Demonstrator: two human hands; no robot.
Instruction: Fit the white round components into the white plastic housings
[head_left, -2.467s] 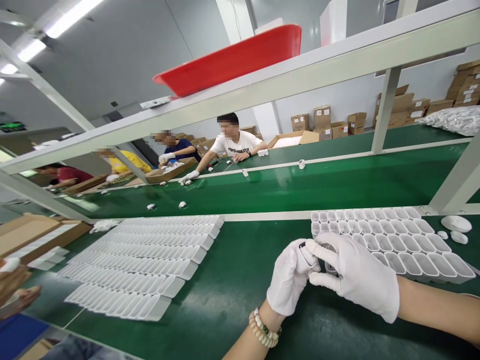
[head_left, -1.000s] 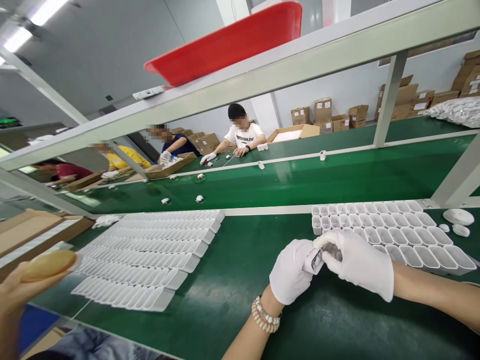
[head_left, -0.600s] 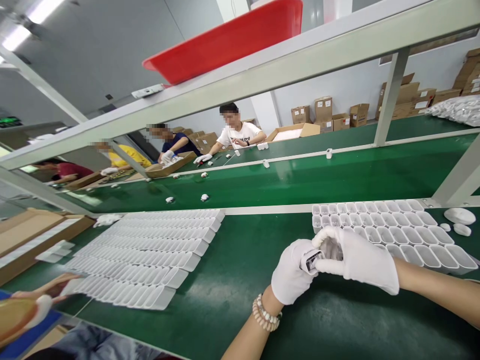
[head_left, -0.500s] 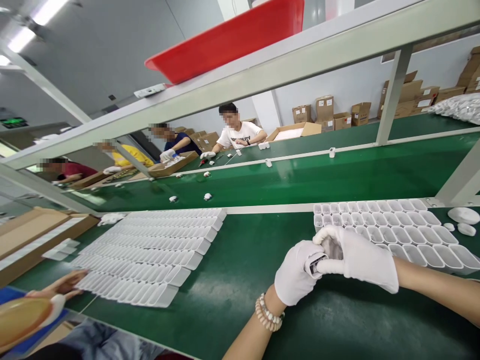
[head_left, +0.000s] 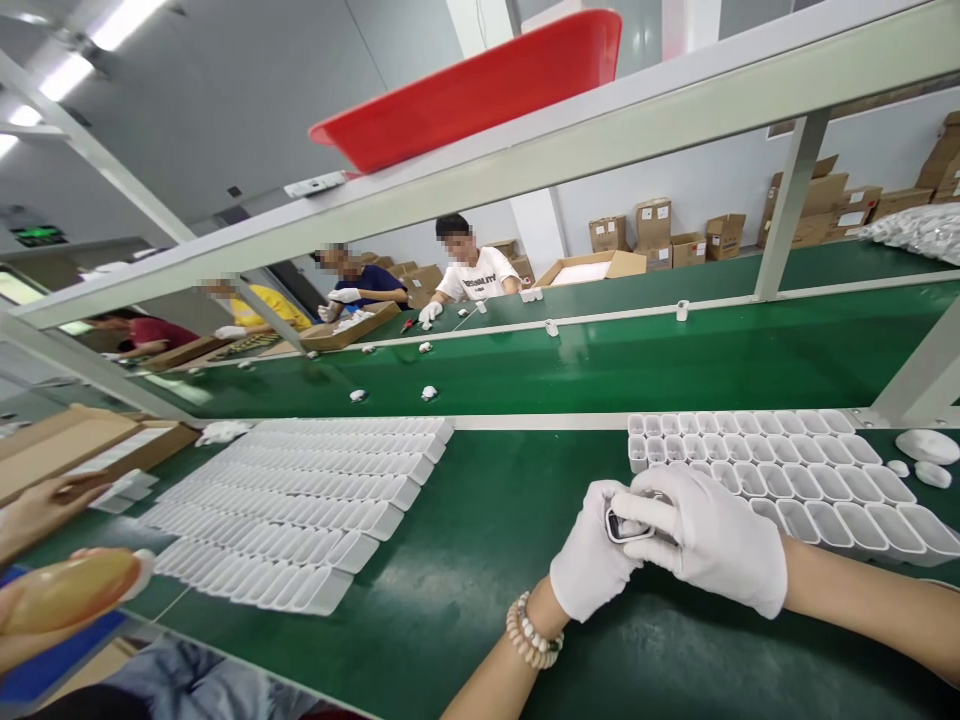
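Note:
Both my hands wear white gloves and meet above the green table (head_left: 450, 640). My left hand (head_left: 592, 565) is closed round a small white plastic cup (head_left: 619, 530), whose opening shows something dark inside. From the right, my right hand (head_left: 712, 535) presses bent fingers against the cup's open end. Those fingers partly cover it, and any small part between them is hidden. Just behind my right hand stand rows of open white plastic cups (head_left: 840, 485), some hidden by the glove.
More white cups (head_left: 300, 530) stand in long rows on the left. Beyond them is a cardboard box (head_left: 97, 450). A neighbour's hand (head_left: 45, 510) reaches in at far left. A green conveyor belt (head_left: 495, 375) with small white parts runs behind, under a shelf bearing a red tray (head_left: 480, 90).
My right fingers have closed from a loose ring down onto the cup's opening. The cup has tilted in my left hand, its opening now facing me more. The neighbour's hand has moved toward the box.

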